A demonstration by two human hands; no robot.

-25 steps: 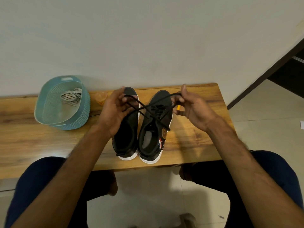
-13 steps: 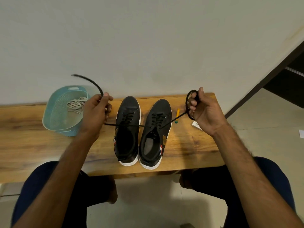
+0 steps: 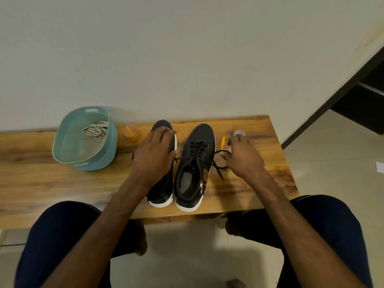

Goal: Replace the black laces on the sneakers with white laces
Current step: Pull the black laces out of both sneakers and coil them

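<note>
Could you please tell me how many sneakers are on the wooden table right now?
2. The left sneaker sits partly under the left hand; the right sneaker stands beside it, its black laces threaded, near the right hand.

The wooden worktop (image 3: 41, 183) stands against the wall. From left to right it carries a teal basket (image 3: 99, 163), a small orange cup (image 3: 131, 133), two black sneakers (image 3: 195, 163) side by side, a yellow stick (image 3: 223, 141) and a small round white thing (image 3: 239, 133). A black lace (image 3: 218, 171) end trails on the wood just right of the sneakers.
</note>
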